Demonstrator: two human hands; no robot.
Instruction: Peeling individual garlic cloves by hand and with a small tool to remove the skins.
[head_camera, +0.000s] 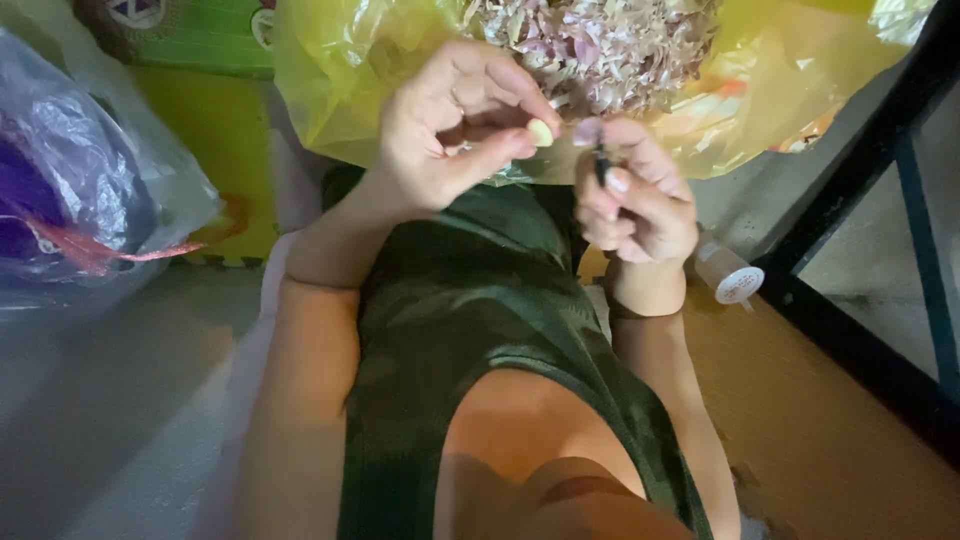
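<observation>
we look down from the head camera over a dark green sleeveless top and two bare forearms raised in front of it.

left hand: fingers curled narrow, thumb and forefinger pinched on a small pale yellow garlic clove. the clove looks peeled and smooth, and sits at the fingertips, between the two hands, just below the yellow bag.

right hand: closed in a fist around a thin dark tool, likely a small knife. its upper end points up toward the clove, near it; we cannot tell whether the two touch. the blade shape is blurred.

behind the hands: a yellow plastic bag, open at the top and holding a heap of papery pink and white garlic skins. both hands are held just in front of its lower edge.

to the left: a clear plastic bag with something purple inside and a red strip at its mouth, resting on a grey floor. green and yellow foam mat behind it.

to the right: a small white-capped plastic bottle lying on its side, just beyond the right wrist, on an orange-brown surface. a black metal frame runs along the right edge.
</observation>
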